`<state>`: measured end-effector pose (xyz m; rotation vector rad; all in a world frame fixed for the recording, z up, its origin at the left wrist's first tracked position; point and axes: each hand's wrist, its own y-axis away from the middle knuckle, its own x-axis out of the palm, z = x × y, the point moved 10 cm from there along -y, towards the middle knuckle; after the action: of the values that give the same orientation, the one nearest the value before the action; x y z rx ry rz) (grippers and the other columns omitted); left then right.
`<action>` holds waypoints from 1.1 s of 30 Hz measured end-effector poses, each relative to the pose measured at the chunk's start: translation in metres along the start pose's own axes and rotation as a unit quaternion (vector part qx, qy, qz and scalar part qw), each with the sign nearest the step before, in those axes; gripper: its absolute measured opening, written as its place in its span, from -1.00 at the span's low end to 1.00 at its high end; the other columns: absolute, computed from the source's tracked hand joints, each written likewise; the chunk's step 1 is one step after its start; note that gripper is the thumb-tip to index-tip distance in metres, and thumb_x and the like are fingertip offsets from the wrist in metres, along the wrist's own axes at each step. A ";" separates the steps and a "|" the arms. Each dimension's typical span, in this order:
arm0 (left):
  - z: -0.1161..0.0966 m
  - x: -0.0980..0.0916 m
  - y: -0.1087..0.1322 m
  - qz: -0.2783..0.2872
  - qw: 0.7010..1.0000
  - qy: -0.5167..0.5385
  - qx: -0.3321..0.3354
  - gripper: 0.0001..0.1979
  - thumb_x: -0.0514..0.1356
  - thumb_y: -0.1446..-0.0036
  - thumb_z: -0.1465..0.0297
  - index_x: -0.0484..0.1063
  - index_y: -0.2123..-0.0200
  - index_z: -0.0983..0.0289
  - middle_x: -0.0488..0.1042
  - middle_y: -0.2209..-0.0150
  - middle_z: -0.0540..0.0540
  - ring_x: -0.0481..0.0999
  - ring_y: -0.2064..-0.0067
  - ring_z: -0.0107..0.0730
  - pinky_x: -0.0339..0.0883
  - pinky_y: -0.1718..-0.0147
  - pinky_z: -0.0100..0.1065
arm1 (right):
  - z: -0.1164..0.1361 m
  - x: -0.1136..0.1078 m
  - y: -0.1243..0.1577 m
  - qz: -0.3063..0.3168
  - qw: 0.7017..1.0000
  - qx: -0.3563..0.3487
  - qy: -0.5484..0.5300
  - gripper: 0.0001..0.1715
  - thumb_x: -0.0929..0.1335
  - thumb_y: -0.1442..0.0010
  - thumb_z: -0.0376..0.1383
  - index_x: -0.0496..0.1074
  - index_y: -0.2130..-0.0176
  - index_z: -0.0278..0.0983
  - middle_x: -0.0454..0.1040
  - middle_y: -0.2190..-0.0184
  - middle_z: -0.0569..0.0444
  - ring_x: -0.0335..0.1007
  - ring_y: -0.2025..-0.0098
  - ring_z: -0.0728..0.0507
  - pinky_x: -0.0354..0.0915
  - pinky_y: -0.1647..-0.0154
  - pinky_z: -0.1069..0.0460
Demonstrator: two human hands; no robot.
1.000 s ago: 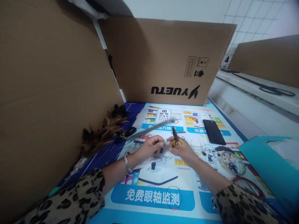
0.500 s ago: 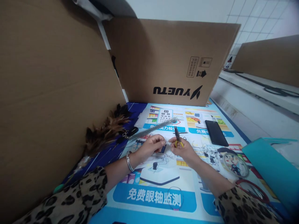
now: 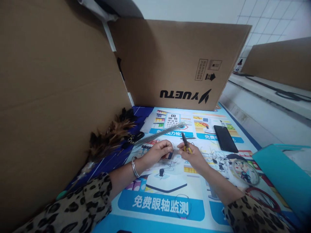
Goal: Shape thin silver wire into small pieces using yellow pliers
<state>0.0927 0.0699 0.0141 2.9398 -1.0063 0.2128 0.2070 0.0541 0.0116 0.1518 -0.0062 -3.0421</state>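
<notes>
The head view shows, nearest, a thin wire loop [image 3: 183,207] lying on the printed cover [image 3: 155,223] between the forearms; that stretch, with the loop on it, gives the widest room for drawing the hands back. Near right, a red ring [image 3: 263,197] lies beside the right sleeve, and a teal box [image 3: 283,171] bounds the cover on that side.

Farther in, the left hand [image 3: 157,152] has thumb and forefinger pressed together, seemingly pinching a dark blue piece [image 3: 170,155] that shows just below the fingertips. The right hand [image 3: 193,158] has its fingers curled round yellow-handled pliers [image 3: 186,144], their nose pointing to the far side; whether its thumb and forefinger also pinch something fine, I cannot tell. The hands are near each other but apart, with a narrow gap between them.

The work looks to be under way: the piece is in hand, the pliers' nose is away from it. Small dark wired parts [image 3: 220,164] lie loose to the right; whether they are finished is too small to tell.

Beyond the hands lie a bundle of thin wires [image 3: 165,132] and a phone [image 3: 225,138]. Feathers [image 3: 109,137] crowd the left edge, and a cardboard panel [image 3: 182,58] closes the far one.
</notes>
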 end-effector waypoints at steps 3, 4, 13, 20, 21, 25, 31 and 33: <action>0.002 0.001 0.001 0.008 1.000 -0.008 -0.010 -0.78 0.10 -0.07 0.26 0.26 0.40 0.32 0.25 0.60 -0.05 0.16 0.60 -0.62 -0.07 0.63 -0.53 | -0.002 -0.008 -0.002 -0.033 0.999 -0.007 0.020 -0.72 0.34 0.02 -0.17 0.32 0.29 -0.26 0.25 0.57 0.18 0.16 0.53 0.02 0.14 0.50 0.09; 0.003 0.002 0.001 0.010 1.000 -0.009 -0.014 -0.78 0.10 -0.08 0.26 0.26 0.39 0.32 0.25 0.61 -0.05 0.15 0.61 -0.62 -0.08 0.63 -0.53 | -0.003 -0.009 -0.002 -0.035 0.999 -0.009 0.026 -0.73 0.33 0.01 -0.16 0.32 0.31 -0.26 0.25 0.57 0.18 0.17 0.53 0.02 0.14 0.50 0.09; 0.006 0.005 0.002 0.053 0.998 0.028 -0.023 -0.78 0.10 -0.08 0.26 0.25 0.39 0.33 0.25 0.61 -0.04 0.14 0.61 -0.61 -0.12 0.65 -0.52 | 0.000 -0.005 -0.004 0.008 0.999 -0.007 0.053 -0.71 0.29 -0.04 -0.12 0.35 0.27 -0.26 0.33 0.52 0.14 0.21 0.52 0.03 0.14 0.51 0.11; 0.008 0.004 0.000 0.063 0.996 0.053 -0.026 -0.78 0.13 -0.05 0.27 0.25 0.38 0.34 0.26 0.59 -0.02 0.19 0.59 -0.59 0.00 0.60 -0.49 | 0.002 -0.002 -0.003 0.026 0.999 -0.002 0.035 -0.74 0.33 0.00 -0.15 0.34 0.34 -0.28 0.29 0.55 0.17 0.17 0.55 0.05 0.12 0.53 0.12; 0.008 0.004 0.000 0.066 0.996 0.056 -0.025 -0.78 0.13 -0.05 0.28 0.25 0.38 0.33 0.26 0.59 -0.02 0.19 0.59 -0.58 0.00 0.59 -0.49 | 0.004 0.001 -0.002 0.036 0.999 -0.003 0.035 -0.75 0.33 0.01 -0.16 0.34 0.34 -0.28 0.28 0.56 0.17 0.16 0.54 0.05 0.12 0.51 0.11; 0.009 0.006 0.001 0.070 0.995 0.066 -0.026 -0.79 0.13 -0.05 0.28 0.24 0.38 0.33 0.26 0.57 -0.02 0.19 0.58 -0.59 0.02 0.59 -0.50 | 0.007 0.010 0.001 0.064 0.997 -0.007 0.044 -0.75 0.36 0.04 -0.18 0.34 0.35 -0.28 0.24 0.55 0.18 0.12 0.51 0.05 0.12 0.48 0.11; 0.012 0.006 0.001 0.075 0.994 0.080 -0.029 -0.77 0.15 -0.04 0.27 0.23 0.37 0.33 0.29 0.53 0.01 0.23 0.56 -0.58 0.06 0.57 -0.49 | 0.005 0.011 0.001 0.062 0.996 -0.013 0.056 -0.75 0.37 0.07 -0.19 0.33 0.37 -0.27 0.24 0.55 0.20 0.11 0.50 0.04 0.11 0.46 0.11; 0.013 0.007 0.001 0.077 0.993 0.082 -0.030 -0.77 0.15 -0.04 0.28 0.24 0.37 0.33 0.30 0.52 0.01 0.24 0.55 -0.58 0.07 0.57 -0.49 | 0.004 0.011 0.000 0.062 0.996 -0.014 0.061 -0.77 0.37 0.07 -0.20 0.33 0.38 -0.27 0.23 0.56 0.20 0.09 0.51 0.04 0.10 0.47 0.11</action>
<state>0.0991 0.0646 0.0025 2.7388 -1.1917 0.4139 0.1958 0.0529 0.0145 0.3228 0.0355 -2.9031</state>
